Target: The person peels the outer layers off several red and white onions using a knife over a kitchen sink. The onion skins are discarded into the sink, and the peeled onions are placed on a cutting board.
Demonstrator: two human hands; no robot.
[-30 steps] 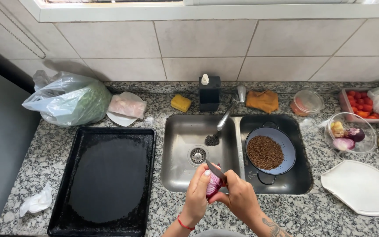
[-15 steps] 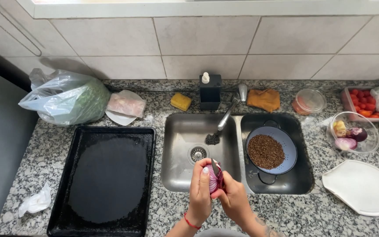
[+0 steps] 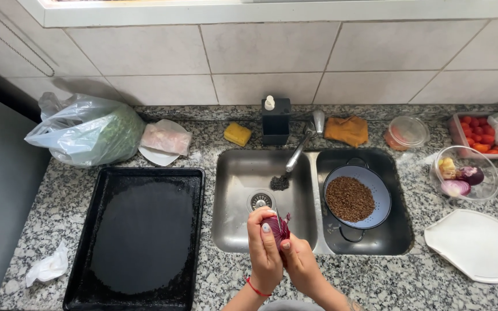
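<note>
While red onion (image 3: 276,226) sits over sink (image 3: 234,184), left hand (image 3: 263,253), right hand (image 3: 302,264) grip clenched round it

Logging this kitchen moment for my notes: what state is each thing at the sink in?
Red onion: held in both hands over the sink's front edge, skin partly peeled.
Left hand: fingers closed on the onion.
Right hand: gripping the onion.
Colander: in right basin, holding brown grains.
Baking tray: bare, flat on counter.
Glass bowl: holding vegetable pieces.

Both hands (image 3: 283,256) clasp red onion (image 3: 276,226) (over sink (image 3: 234,190)).
</note>
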